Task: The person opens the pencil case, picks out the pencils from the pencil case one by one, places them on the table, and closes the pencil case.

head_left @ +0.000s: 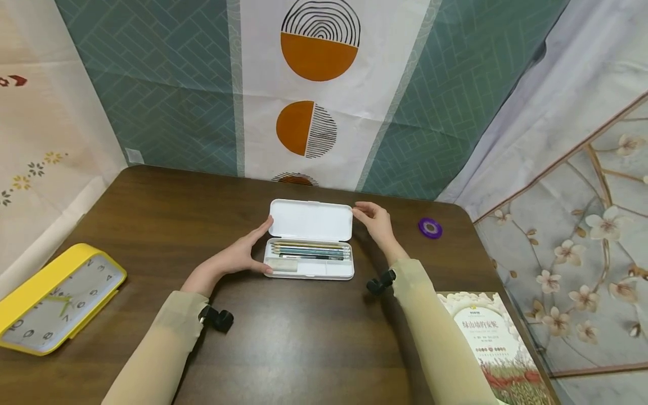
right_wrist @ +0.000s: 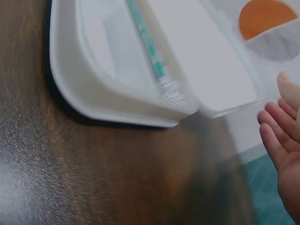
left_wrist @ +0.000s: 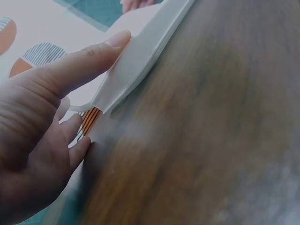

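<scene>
A white pencil case (head_left: pixel 314 276) lies unfolded on the table, its lid (head_left: pixel 310 219) leaning back at the far side. Inside it are several pencils (head_left: pixel 309 249) in a row and a pale block (head_left: pixel 282 265), perhaps an eraser, at the front left. My left hand (head_left: pixel 233 256) spans the case's left side. Its thumb (left_wrist: pixel 93 61) rests along the near corner, and the fingers reach toward the lid's left edge. By the lid's far right corner is my right hand (head_left: pixel 375 224), its fingers loosely bent. In the right wrist view those fingers (right_wrist: pixel 276 124) look apart from the lid.
A yellow clock (head_left: pixel 61 304) stands at the left of the brown table (head_left: pixel 298 337). To the right are a purple ring-shaped object (head_left: pixel 430 228) and, nearer, a book (head_left: pixel 491 337). Patterned cloth (head_left: pixel 177 84) hangs behind the table.
</scene>
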